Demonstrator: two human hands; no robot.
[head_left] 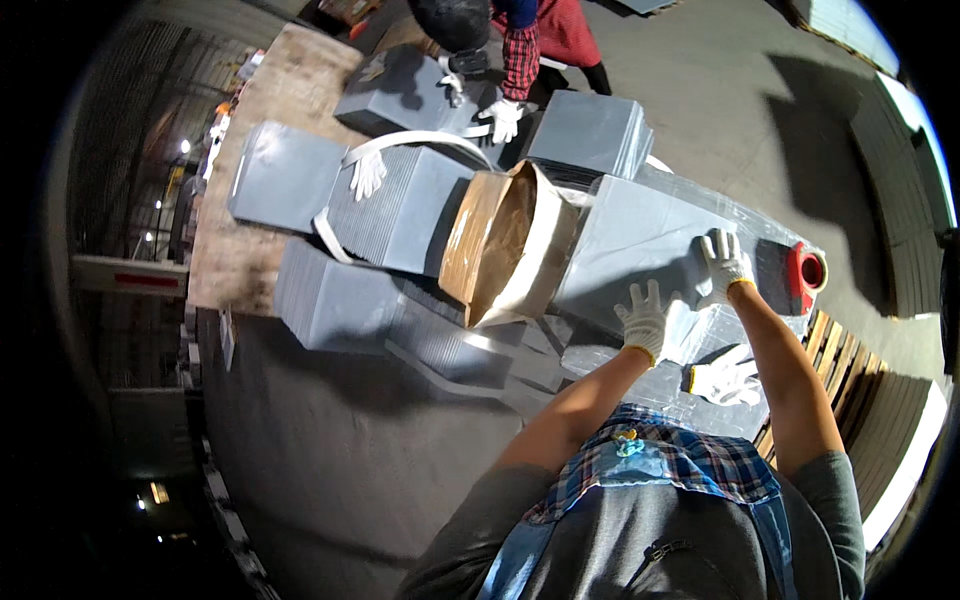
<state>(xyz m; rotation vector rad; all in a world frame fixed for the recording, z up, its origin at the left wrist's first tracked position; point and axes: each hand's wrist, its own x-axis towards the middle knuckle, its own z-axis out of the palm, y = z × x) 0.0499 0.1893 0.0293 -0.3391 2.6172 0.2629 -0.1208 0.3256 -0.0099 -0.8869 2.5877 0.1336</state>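
Observation:
My left hand (646, 318), in a white knitted glove, rests with spread fingers on the near edge of a grey sheet (640, 245). Just to its right, my right hand (724, 266) wears a matching glove and lies open on the right part of the same sheet. Neither hand grips anything. Clear plastic film (690, 325) shows beneath and beside both hands. Left of the sheet is an open brown cardboard box (478, 240), tilted, with its opening showing. A pair of loose white gloves (725, 380) lies below my right hand.
A red tape dispenser (800, 275) sits at the right end. Several stacks of grey sheets (395, 205) stand leftward, one with a white strap (425, 138) and a white glove (368, 173). Across from me, a co-worker's gloved hand (503, 120) reaches in. Wooden pallets (835, 355) lie at right.

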